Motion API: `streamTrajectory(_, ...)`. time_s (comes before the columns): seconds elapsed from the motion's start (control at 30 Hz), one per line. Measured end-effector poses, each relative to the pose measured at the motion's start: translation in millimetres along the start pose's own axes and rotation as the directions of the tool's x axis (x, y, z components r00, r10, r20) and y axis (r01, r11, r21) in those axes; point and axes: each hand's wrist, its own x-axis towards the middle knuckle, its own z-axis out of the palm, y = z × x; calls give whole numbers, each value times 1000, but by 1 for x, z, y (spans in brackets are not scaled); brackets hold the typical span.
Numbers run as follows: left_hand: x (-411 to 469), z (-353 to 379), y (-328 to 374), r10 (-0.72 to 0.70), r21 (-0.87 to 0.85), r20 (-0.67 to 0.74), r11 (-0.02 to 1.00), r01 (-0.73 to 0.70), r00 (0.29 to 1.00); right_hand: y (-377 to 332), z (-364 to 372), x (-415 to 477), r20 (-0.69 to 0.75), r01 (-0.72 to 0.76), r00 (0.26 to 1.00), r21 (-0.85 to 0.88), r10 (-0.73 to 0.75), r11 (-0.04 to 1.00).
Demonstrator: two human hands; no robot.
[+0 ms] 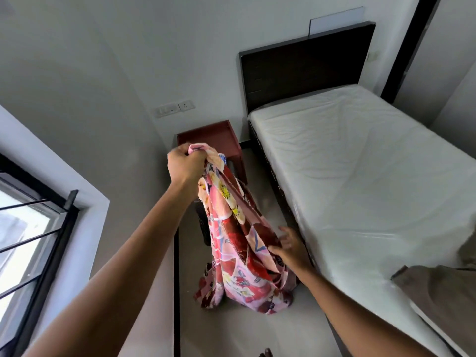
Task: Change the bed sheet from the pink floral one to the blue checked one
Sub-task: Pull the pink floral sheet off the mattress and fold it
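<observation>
Left grip clamped on floral sheet (bunched) | right grip apart, touching it

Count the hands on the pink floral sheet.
2. The left hand grips the sheet at its bunched top, in front of the red table; the right hand touches it lower down, beside the bed.

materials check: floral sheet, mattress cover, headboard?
sheet: thin woven cloth, matte print; it hangs in soft folds.
mattress cover: looks like clear plastic film, glossy; fine wrinkles catch the light.
headboard: dark wood or laminate, can't tell which; flat, with faint horizontal lines.
</observation>
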Motion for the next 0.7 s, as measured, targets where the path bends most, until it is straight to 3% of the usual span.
streamTrajectory(0.1, -1, -3, 23, 24, -58, -7, 998, -25, 1000, 42, 10, 6, 7, -166, 986, 17, 166, 986)
streamTrajectory(0.17, -5, -6, 36, 42, -95, -7, 995, -43, 999, 52, 18, 23, -70, -209, 975, 11, 209, 978)
streamTrajectory(0.27, -9, -12, 54, 73, -149, -15, 986, -74, 997, 24, 21, 38, -201, -211, 956, 27, 212, 977)
streamTrajectory(0.4, -4, -28, 74, 128, -208, -90, 967, -144, 988, -13, 25, 43, -226, -124, 967, -23, 116, 992)
streamTrajectory(0.57, 3, -50, 76, 47, -308, -125, 948, -84, 991, -2, 26, 44, -265, -1, 963, 166, 46, 986)
streamTrajectory(0.7, 2, -54, 74, 37, -333, -127, 940, -78, 991, -6, 27, 44, -272, -39, 952, 356, 143, 934)
